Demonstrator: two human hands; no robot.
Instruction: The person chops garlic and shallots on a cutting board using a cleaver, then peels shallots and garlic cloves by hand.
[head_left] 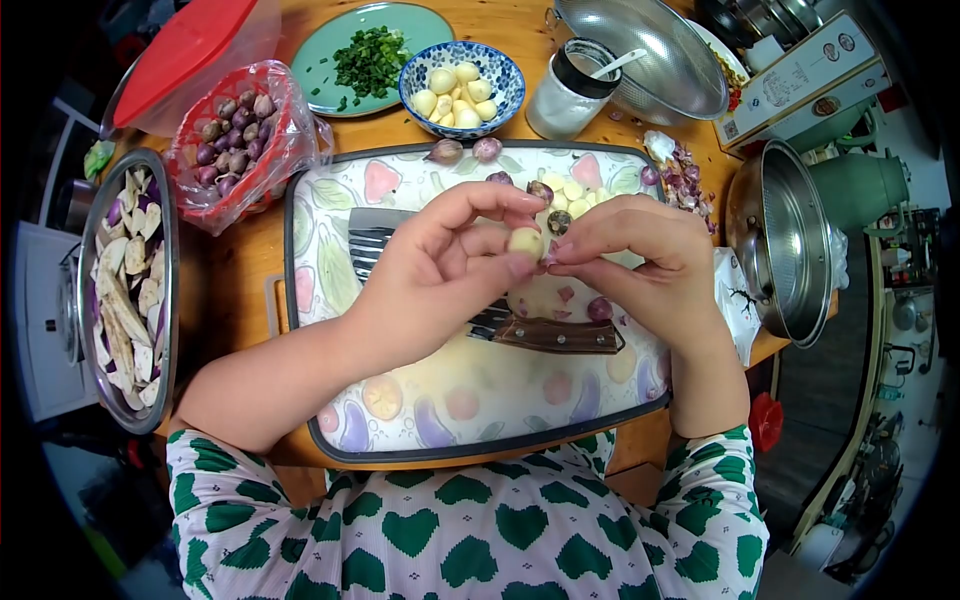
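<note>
Kitchen area; wooden tabletop (232, 265) serves as base. Central on it, as I see it from alongside: dark-edged cutting board (500, 395). Person's L: steel bowl (171, 295) w/ cut eggplant (125, 300). Person's R: steel basin (800, 250). Beyond board, L to R: red basket (183, 128) w/ clear plastic bag & unpeeled purple bulbs (235, 140); green plate (310, 72) w/ chopped greens (370, 62).

Slotted knife (565, 335) lies flat on board, wooden handle to R; mid-blade hidden by L hand.

Hands: both raised over board, fingertips meeting. L hand (440, 255) grasps bulb btwn thumb & fingers. R hand (645, 255): thumb & index closed in a pinch at bulb's R side, apparently on skin scrap.

Blue-and-white bowl (502, 115), past board's far edge, contains peeled bulbs (460, 95). Working part, i.e. pale bulb (525, 242), is held above board, mostly bare. Smallest items: skin scrap (549, 259) at R fingertips; skin flakes (566, 295) on board below.

Step in hand (my judgement): peeling, near end for this bulb. Next move calls for steady L grip, bulb turned approx. as req'd, & light R pull on any remaining skin.
</note>
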